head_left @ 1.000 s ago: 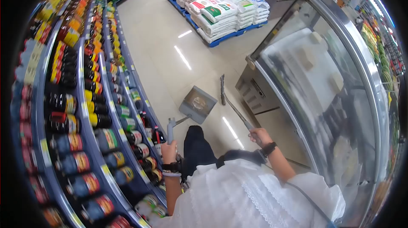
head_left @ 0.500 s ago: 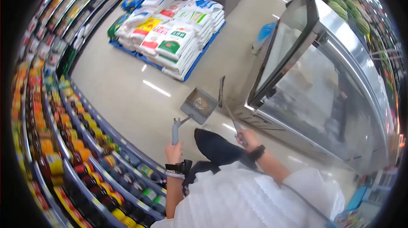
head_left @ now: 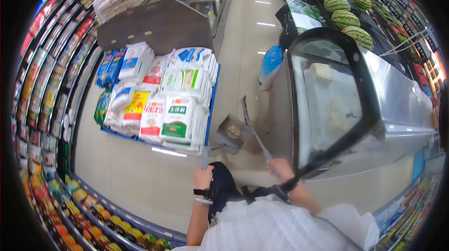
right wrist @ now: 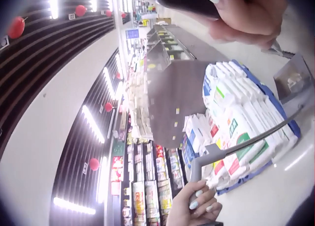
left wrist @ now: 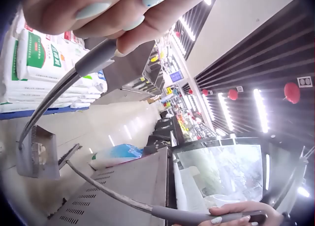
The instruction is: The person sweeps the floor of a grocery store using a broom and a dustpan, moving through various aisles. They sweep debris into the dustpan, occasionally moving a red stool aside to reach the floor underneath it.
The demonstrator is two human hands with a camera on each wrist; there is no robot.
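My left hand (head_left: 204, 177) grips the grey handle of a long-handled dustpan (head_left: 223, 132). Some pale debris (head_left: 233, 132) lies in the pan, which is held low over the floor. In the left wrist view, fingers wrap the grey grip (left wrist: 96, 57) at the top of its bent metal rod. My right hand (head_left: 281, 170) holds a broom (head_left: 257, 139) by its grey handle. The broom's narrow dark bristle head (head_left: 245, 108) is beside the pan's right edge. From the right wrist, the left hand (right wrist: 196, 206) shows around the dustpan's upright handle.
Stacked white sacks (head_left: 175, 115) sit on a blue pallet at the left. A glass-topped display case (head_left: 327, 106) stands close on the right, with watermelons (head_left: 343, 18) behind it. A blue-and-white bag (head_left: 271, 66) leans beside the case. Tiled floor (head_left: 247, 64) runs ahead; bottle shelves (head_left: 117, 225) curve at lower left.
The view has swung to the right: the sacks now lie left and nearer, the bottle shelves have dropped away, and the aisle shows ahead. Both hands keep their holds on dustpan and broom.
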